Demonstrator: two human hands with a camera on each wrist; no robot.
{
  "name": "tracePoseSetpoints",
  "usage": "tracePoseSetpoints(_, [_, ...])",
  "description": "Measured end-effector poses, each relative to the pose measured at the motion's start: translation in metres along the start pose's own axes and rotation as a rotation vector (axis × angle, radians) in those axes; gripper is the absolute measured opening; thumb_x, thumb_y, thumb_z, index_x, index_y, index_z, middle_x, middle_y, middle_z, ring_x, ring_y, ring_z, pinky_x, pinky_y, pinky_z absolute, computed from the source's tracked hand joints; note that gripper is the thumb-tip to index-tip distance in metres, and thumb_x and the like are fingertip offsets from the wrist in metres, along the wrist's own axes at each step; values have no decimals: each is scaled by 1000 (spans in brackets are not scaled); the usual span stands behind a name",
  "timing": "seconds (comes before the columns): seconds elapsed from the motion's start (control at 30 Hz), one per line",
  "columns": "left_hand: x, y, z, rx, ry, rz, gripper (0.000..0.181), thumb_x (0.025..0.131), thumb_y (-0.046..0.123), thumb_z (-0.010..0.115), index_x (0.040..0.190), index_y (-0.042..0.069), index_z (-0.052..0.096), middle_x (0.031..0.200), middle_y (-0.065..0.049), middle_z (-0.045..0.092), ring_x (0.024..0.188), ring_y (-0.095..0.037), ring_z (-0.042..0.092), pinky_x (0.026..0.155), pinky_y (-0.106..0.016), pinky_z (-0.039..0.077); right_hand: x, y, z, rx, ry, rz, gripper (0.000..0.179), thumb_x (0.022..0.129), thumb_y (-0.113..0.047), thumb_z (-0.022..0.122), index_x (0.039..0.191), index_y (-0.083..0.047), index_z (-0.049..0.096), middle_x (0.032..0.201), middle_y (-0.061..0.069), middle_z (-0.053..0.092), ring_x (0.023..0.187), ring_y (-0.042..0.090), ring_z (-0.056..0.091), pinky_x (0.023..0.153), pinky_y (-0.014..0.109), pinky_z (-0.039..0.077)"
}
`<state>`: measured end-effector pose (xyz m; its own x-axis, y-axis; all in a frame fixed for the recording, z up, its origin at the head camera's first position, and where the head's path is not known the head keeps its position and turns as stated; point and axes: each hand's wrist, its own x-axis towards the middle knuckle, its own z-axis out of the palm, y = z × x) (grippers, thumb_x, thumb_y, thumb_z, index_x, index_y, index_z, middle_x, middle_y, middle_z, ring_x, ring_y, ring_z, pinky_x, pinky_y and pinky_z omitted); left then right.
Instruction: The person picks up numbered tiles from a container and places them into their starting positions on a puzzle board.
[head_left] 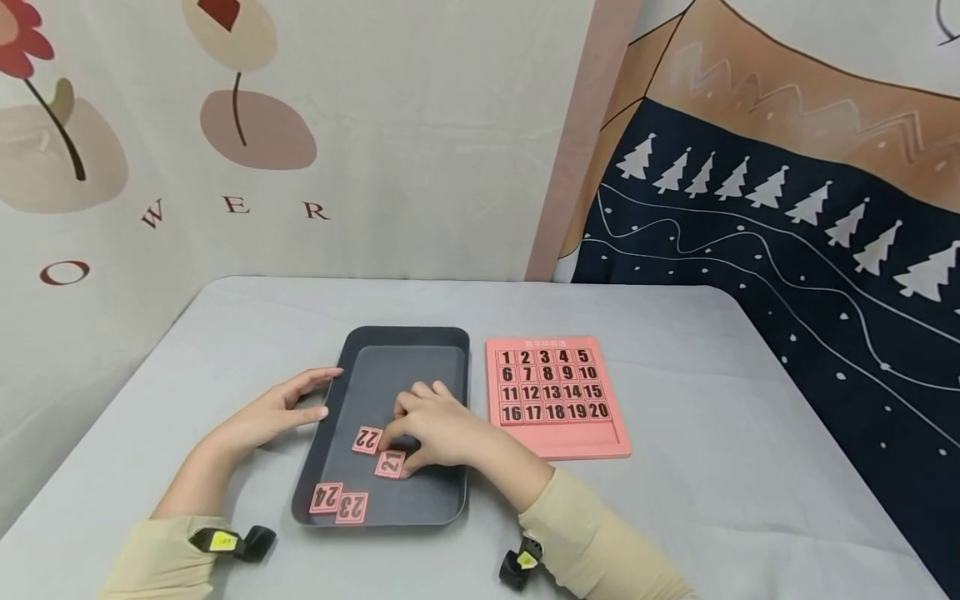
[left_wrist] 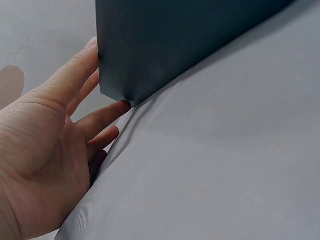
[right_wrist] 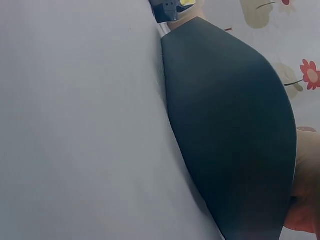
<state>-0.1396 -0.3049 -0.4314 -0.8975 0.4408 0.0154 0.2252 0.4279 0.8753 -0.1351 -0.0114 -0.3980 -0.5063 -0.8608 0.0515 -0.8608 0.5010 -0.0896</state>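
My right hand [head_left: 442, 425] reaches into the dark grey tray [head_left: 408, 335], its thumb and a fingertip pinching the pink number tile 21 [head_left: 389, 465]. Just beyond it lies tile 22 [head_left: 367, 440]. In the tray's near left corner, tile 24 [head_left: 326, 497] and tile 23 [head_left: 352, 507] lie side by side, overlapping in this view. My left hand [head_left: 270, 417] rests against the tray's left side with fingers spread. The left wrist view has these fingertips right at the tray's outer wall [left_wrist: 165, 45]. In the right wrist view, the tray wall [right_wrist: 230, 115] hides most of my right hand [right_wrist: 307, 185].
Right of the tray lies a pink number board [head_left: 555, 440], its rows filled with tiles 1 to 20 and a bare strip along the near end. A pale cloth [head_left: 697, 467] covers the table. Printed curtains [head_left: 420, 167] hang behind it.
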Motion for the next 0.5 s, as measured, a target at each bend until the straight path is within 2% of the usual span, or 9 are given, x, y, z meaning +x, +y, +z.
tracePoseSetpoints(0.07, [0, 0, 0, 0, 2, -1, 58, 95, 14, 61, 146, 6, 35, 145, -22, 37, 133, -42, 29, 102, -56, 25, 0, -1, 1, -6, 7, -8, 36, 71, -53, 77, 104, -41, 70, 98, -13, 49, 89, 9, 36, 74, 25, 25])
tracePoseSetpoints(0.1, [0, 0, 0, 0, 3, -2, 58, 95, 14, 61, 146, 6, 35, 145, -22, 37, 133, -42, 29, 102, -55, 26, 0, -1, 2, -9, 10, -12, 35, 71, -53, 77, 102, -41, 70, 99, -13, 49, 90, 9, 36, 74, 25, 26])
tracePoseSetpoints(0.23, [-1, -2, 0, 9, 7, -5, 58, 95, 14, 61, 146, 6, 35, 145, -22, 37, 133, -41, 29, 102, -40, 31, -1, -1, 2, -12, 32, -21, 34, 70, -56, 75, 99, -39, 71, 100, -12, 49, 91, 9, 36, 75, 25, 26])
tracePoseSetpoints(0.5, [0, -3, 0, 1, 8, 5, 58, 95, 14, 61, 146, 5, 36, 144, -22, 38, 132, -42, 30, 97, -19, 31, -11, -1, -7, -6, 130, -8, 37, 68, -60, 74, 95, -35, 71, 100, -12, 46, 90, 9, 35, 76, 24, 26])
